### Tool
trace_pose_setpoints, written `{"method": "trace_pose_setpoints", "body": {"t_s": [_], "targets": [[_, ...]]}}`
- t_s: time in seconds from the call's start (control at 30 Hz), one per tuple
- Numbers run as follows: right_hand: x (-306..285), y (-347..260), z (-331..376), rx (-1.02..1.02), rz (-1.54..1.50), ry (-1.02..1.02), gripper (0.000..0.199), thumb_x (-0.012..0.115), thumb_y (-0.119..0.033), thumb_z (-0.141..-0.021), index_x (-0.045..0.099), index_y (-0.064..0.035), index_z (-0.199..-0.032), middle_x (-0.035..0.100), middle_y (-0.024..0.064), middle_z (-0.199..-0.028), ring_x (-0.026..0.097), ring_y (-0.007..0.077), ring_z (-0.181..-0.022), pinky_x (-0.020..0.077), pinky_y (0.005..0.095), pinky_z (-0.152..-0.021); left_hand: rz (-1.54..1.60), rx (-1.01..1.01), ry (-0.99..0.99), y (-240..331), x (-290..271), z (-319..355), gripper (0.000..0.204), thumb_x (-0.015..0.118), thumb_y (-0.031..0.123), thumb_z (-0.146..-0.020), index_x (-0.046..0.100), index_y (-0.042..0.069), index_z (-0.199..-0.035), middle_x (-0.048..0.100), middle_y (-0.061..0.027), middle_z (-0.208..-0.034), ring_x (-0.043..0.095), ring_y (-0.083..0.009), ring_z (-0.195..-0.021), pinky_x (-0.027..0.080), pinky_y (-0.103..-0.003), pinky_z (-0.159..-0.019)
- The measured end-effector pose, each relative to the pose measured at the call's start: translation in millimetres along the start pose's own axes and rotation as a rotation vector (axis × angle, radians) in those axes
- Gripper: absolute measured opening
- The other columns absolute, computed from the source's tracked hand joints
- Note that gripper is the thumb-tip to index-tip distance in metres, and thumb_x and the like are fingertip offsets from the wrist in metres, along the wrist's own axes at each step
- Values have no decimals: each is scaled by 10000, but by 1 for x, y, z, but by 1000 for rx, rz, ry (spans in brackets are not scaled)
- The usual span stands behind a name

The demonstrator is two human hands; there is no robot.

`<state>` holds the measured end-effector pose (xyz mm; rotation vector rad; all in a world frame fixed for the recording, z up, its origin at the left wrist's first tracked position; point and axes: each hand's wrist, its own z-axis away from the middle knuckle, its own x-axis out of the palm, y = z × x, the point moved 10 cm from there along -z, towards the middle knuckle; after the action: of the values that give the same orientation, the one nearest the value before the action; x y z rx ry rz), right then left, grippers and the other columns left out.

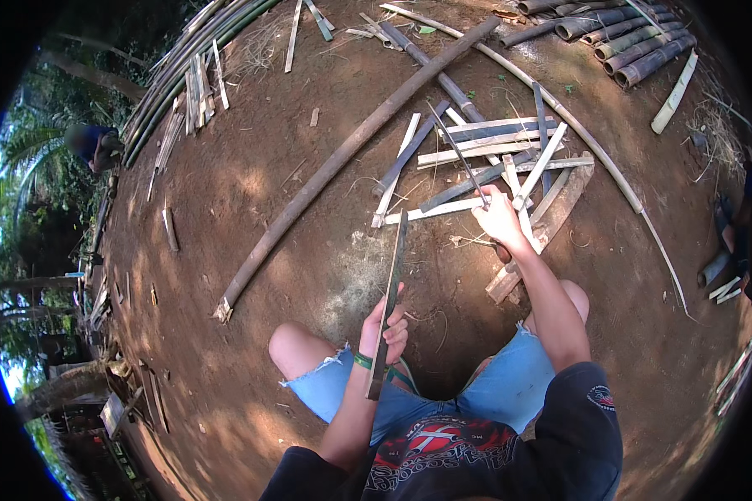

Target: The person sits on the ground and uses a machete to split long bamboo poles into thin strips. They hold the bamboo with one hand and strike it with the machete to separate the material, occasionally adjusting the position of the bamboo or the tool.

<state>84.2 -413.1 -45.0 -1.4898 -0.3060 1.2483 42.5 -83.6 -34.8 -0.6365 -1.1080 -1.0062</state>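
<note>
Left hand [384,328] is clenched around the lower part of a long bamboo slat [390,294], held upright between the knees. Right hand [500,219] grips a thin blade [459,154] over the split-bamboo pile [493,163]. The slat looks light, stiff and splintery; best gripped low.

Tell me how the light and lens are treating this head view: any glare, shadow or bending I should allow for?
Head view: dappled shade on the dirt ground, no harsh glare; fisheye bends the long bamboo pole and blacks out the corners; left hand with its dark strip and right hand on the thin stick are sharp; the left rim, with sky, is overexposed.
</note>
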Motion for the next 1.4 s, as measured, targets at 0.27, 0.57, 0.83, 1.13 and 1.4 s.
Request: {"method": "trace_pose_setpoints", "body": {"t_s": [0.27,0.57,0.83,1.13,1.4], "targets": [[28,-29,61,39,-15,-214,412,706,-221,-851,624,-63,-1223,663,105,-773,638,231,-725,508,401,-708,-762,99,628,36,-53,-17,151,561,196,-991,609,55,-1013,600,-36,-778,533,-110,-569,435,-247,-481],[85,-57,167,274,-491,-596,350,744,-367,-912,695,-23,-878,635,50,-621,532,73,-462,408,242,-420,-765,250,616,31,-39,-32,152,616,161,-961,610,24,-1029,661,-56,-852,614,-131,-679,506,-295,-590],[103,-81,221,260,-724,-638,206,790,-140,-862,676,-4,-966,706,66,-792,676,122,-680,504,256,-554,-761,553,445,54,4,-38,215,592,125,-996,556,-10,-1159,676,-73,-930,648,-141,-763,548,-305,-712],[108,-63,209,171,-573,-539,304,719,-239,-932,660,11,-1095,704,50,-752,538,51,-529,412,227,-467,-191,391,-94,174,76,-66,370,327,387,-1088,533,95,-993,386,28,-618,386,-96,-511,353,-264,-502],[86,-43,147,44,58,-412,699,623,-86,-808,386,86,-1443,658,125,-770,644,198,-691,508,348,-658,-229,238,-262,185,54,-51,550,376,605,-1027,566,91,-1070,396,16,-650,361,-84,-479,336,-256,-481]]}}
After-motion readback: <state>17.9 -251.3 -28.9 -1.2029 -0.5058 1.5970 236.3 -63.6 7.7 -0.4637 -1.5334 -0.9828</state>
